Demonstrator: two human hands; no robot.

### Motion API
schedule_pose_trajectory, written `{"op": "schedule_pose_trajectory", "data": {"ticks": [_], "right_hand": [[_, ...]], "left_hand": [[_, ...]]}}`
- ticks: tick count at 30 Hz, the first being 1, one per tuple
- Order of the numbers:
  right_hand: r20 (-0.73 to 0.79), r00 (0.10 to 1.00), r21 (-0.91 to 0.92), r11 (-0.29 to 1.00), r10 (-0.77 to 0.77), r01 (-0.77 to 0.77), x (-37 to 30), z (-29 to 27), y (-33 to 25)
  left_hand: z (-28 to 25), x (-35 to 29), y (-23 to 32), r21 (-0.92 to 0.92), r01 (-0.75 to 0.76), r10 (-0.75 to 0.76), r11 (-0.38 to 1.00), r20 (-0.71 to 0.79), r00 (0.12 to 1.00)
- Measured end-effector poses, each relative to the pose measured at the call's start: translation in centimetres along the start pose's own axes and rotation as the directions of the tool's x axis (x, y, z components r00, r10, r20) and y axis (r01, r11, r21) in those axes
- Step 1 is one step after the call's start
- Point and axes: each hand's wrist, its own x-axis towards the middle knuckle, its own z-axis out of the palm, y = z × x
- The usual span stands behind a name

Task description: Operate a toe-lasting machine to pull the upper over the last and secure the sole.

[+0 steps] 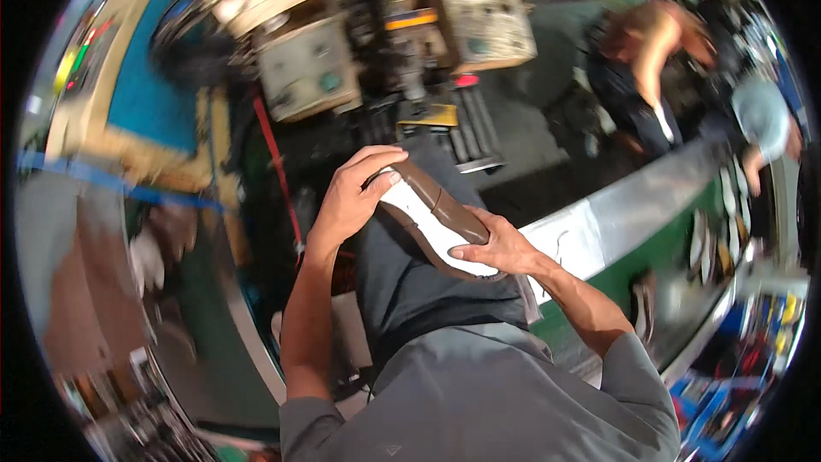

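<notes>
Brown shoe, white face up, is held over the lap. The left grip is closed around one end, the right grip around the other, thumbs on the white, seemingly to steady it with that face exposed.

Blur up top, and hidden fingertips below!
Beneath the brown, white-bottomed leather-like shoe we lose most fingertips of the bare right hand; the bare left hand masks part of the shoe's upper end. Pale, boxy machine units smear, the bent co-worker blurs, and the lower edge slices off the grey cloth shirt.
</notes>
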Motion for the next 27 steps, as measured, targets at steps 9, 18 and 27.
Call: {"op": "schedule_pose_trajectory", "data": {"ticks": [9, 18, 27], "right_hand": [[0.385, 0.919, -0.560, 0.769, -0.090, 0.310, 5.8, 7.6, -7.0], [0.615, 0.695, -0.719, 0.097, -0.373, 0.689, 6.4, 8.9, -6.6], [0.533, 0.728, -0.726, 0.210, -0.430, 0.655, 6.1, 7.4, -5.6]], "left_hand": [[-2.6, -14.5, -6.8, -0.207, 0.554, -0.567, 0.806, -0.536, 0.625], [-1.9, -16.0, -9.1, -0.009, 0.614, -0.386, 0.789, -0.786, 0.483], [-2.1, -13.7, -12.0, -0.114, 0.510, -0.436, 0.853, -0.692, 0.575]]}}
